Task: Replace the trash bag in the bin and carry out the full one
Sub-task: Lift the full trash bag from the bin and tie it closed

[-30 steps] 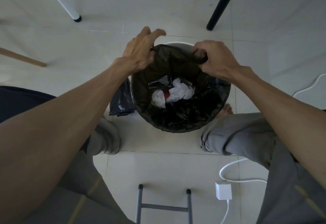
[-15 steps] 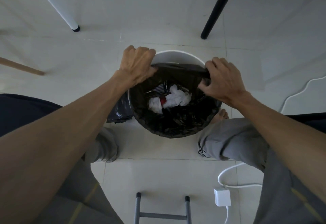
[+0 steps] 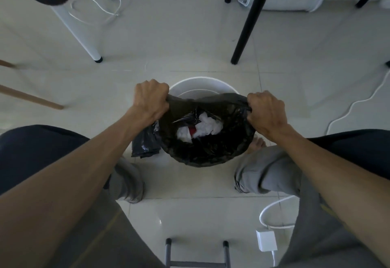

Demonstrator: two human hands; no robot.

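Both hands, left [image 3: 150,101] and right [image 3: 266,113], grip one black plastic trash bag [image 3: 207,149] over one round white bin [image 3: 200,87]; one folded black bag [image 3: 145,145] lies beside.

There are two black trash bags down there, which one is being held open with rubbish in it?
The big black bag gripped by the left hand and right hand; the folded bag lies flat beside it.

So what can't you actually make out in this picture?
- Head view: the white bin shows only its far rim; the black trash bag covers the rest.
- Fingertips of left hand and right hand curl under the bag's edge.
- The crumpled dark plastic beside it: spare bag or not, unclear.
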